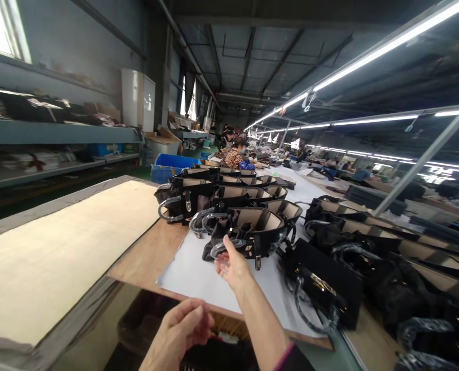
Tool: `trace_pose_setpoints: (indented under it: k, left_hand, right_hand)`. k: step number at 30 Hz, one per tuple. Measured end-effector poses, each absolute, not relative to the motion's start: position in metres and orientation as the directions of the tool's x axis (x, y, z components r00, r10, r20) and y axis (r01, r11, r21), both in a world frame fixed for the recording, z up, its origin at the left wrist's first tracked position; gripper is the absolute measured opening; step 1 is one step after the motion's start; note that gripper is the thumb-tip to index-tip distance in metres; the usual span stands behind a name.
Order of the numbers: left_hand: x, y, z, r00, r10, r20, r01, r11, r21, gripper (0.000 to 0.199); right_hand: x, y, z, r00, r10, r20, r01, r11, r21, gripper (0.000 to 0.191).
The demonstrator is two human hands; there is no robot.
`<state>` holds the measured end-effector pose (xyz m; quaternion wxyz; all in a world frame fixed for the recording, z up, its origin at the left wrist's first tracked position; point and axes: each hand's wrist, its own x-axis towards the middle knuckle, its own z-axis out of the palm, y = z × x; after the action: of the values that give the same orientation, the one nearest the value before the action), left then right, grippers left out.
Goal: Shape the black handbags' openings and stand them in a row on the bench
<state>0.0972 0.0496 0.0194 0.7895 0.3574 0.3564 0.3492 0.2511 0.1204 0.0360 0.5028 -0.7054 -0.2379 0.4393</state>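
So the right hand (232, 268) is out over a brown surface (146, 252), right up at the front black bag (268, 238). Its grip is spread, thumb up and apart from the fingers, which curve in beside the bag's plastic-wrapped handle (218, 250). The thumb overlaps the handle from this angle, but I honestly can't tell if skin is touching plastic. Dark sleeve with a purple edge on that arm, btw.

The left hand (183, 327) hangs lower and nearer, just in front of the surface edge, fingers loosely curled and the thumb lying close along them. Can't tell if that grip is pressed together or pinching something, since the fingertips are partly hidden.

The front bag is on a white sheet (191, 268) laid over the surface, top gaping so you can see the beige lining, with a strap and gold-coloured clasp (258, 263) facing the person. More black bags (191, 198) are packed in rows right behind it. Just to its right there's another black bag sitting at an angle, the tilted one (330, 278), handle flopped toward the person. Blue bin (171, 162) back left, past the rows.
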Motion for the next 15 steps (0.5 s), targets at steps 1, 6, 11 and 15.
trace_pose_setpoints:
  k: [1, 6, 11, 15]
  left_hand:
    - [0.103, 0.050, 0.022, 0.509, 0.812, -0.284, -0.320, 0.485, 0.814, 0.042]
    - [0.108, 0.056, 0.031, 0.424, 0.899, -0.112, -0.256, 0.238, 0.937, 0.030]
    - [0.097, 0.094, 0.042, 0.139, 0.880, 0.455, 0.274, -0.475, 0.836, 0.025]
    - [0.103, 0.115, 0.054, 0.303, 0.777, 0.552, 0.548, -0.616, 0.567, 0.054]
  right_hand:
    - [0.249, 0.129, 0.037, 0.517, 0.766, -0.382, -0.162, -0.351, -0.922, 0.035]
    - [0.249, 0.124, 0.049, 0.578, 0.762, -0.291, -0.316, -0.120, -0.941, 0.017]
    - [0.263, 0.041, 0.065, 0.500, 0.841, -0.208, -0.372, -0.008, -0.928, 0.026]
    - [0.292, -0.037, 0.075, 0.194, 0.945, -0.263, -0.428, -0.160, -0.889, 0.038]
